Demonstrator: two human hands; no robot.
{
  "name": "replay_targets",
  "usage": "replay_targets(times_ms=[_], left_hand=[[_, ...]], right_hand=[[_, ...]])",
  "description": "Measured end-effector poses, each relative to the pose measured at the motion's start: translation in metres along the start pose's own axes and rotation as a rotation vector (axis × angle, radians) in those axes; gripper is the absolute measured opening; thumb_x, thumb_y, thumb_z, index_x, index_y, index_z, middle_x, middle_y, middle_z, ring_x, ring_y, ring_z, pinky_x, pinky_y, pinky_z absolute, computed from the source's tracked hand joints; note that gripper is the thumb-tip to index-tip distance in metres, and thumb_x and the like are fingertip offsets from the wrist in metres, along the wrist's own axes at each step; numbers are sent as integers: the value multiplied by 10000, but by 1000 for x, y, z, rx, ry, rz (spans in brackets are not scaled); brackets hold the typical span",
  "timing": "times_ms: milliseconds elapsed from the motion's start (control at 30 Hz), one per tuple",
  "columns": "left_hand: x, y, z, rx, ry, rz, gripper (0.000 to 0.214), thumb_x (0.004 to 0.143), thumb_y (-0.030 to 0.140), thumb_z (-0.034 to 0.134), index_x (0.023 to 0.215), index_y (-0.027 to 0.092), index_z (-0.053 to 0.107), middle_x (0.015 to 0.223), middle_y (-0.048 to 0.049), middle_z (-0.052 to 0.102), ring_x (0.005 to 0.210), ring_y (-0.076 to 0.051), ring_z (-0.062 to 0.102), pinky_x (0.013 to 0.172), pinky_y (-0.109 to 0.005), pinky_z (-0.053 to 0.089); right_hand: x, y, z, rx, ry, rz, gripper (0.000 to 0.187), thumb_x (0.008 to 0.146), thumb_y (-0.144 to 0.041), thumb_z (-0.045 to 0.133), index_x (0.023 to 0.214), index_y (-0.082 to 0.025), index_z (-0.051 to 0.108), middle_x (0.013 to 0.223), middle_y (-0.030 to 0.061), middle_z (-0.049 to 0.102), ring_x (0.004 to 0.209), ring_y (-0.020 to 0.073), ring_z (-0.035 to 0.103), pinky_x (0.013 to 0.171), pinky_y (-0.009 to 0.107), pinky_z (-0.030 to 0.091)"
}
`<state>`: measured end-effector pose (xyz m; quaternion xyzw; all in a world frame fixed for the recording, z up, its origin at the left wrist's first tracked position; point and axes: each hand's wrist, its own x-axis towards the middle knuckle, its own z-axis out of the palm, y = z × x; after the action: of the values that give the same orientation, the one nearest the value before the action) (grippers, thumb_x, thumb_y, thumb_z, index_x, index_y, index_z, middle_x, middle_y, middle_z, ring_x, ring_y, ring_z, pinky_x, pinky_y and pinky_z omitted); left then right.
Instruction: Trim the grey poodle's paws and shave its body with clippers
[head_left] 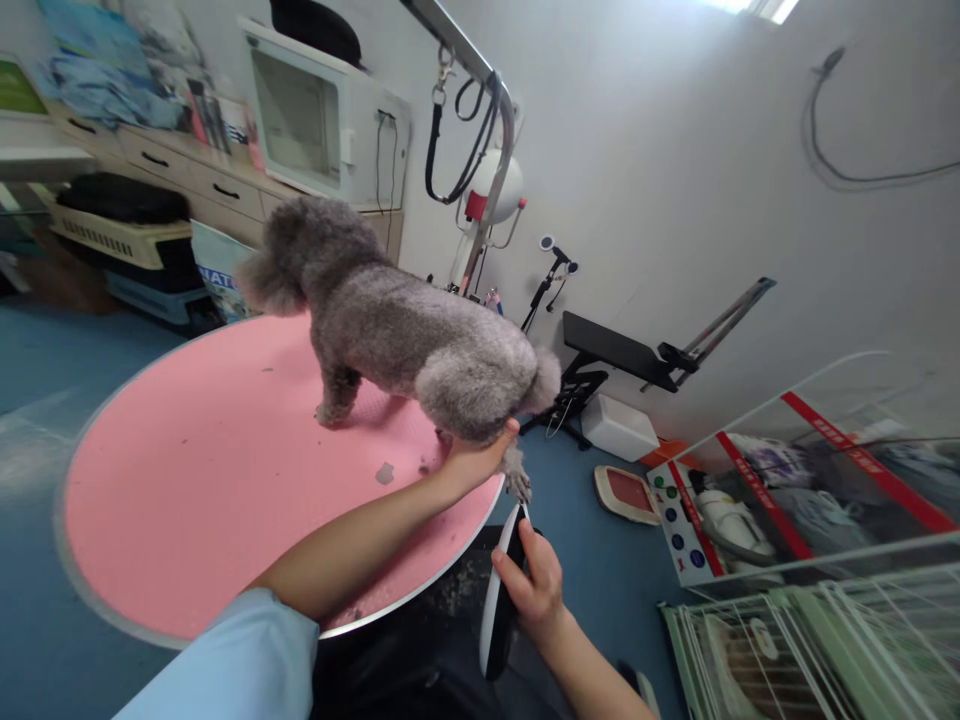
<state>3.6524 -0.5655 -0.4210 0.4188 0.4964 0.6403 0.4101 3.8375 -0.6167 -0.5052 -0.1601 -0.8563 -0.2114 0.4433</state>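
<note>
A grey curly-haired dog (397, 330) stands on a round pink grooming table (210, 470), head turned away to the left. My left hand (476, 458) is wrapped round the dog's rear leg, lifting the paw (517, 482) past the table's edge. My right hand (534, 590) grips a black-and-white clipper (501, 590), its tip pointing up just below that paw. Small tufts of cut hair (385, 473) lie on the pink surface.
A metal grooming arm with black leash loops (469, 120) rises behind the dog. A second black table (615, 350) stands at the wall. Wire cages (810, 640) and a clear box sit at right. Drawers, a white cabinet (322, 120) and pet carriers line the far left.
</note>
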Motion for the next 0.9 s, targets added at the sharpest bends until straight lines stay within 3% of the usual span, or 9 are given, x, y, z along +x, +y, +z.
replay_targets(times_ms=[300,467,667,900], left_hand=[[1,-1,1,1,8,12,666,684,829,559,621,169,616,639,-87,665,692,-205,674,642,-294,533],[1,-1,0,-7,15,11,640,680,811,575,648,173,614,670,-86,664,675,-193,655,620,-292,518],[1,3,-1,7,-3,14,590,706,766,594,616,183,599,589,-67,634,689,-205,670,641,-290,529],[0,3,0,1,14,13,619,696,791,574,623,176,604,556,-56,609,656,-196,657,629,-286,515]], right_hand=[[7,1,2,17,-17,11,517,827,-87,665,1280,-333,621,1616,89,310,1009,212,708,693,333,631],[13,-3,-6,80,-68,-3,401,863,-120,636,1225,-290,660,1605,109,330,1000,213,711,692,329,626],[-1,-5,-18,5,-23,16,516,834,-113,644,1310,-309,601,1605,118,329,1045,243,702,710,357,633],[3,1,-14,-31,-13,-16,558,834,-91,641,1345,-306,572,1613,119,314,1006,224,699,690,336,618]])
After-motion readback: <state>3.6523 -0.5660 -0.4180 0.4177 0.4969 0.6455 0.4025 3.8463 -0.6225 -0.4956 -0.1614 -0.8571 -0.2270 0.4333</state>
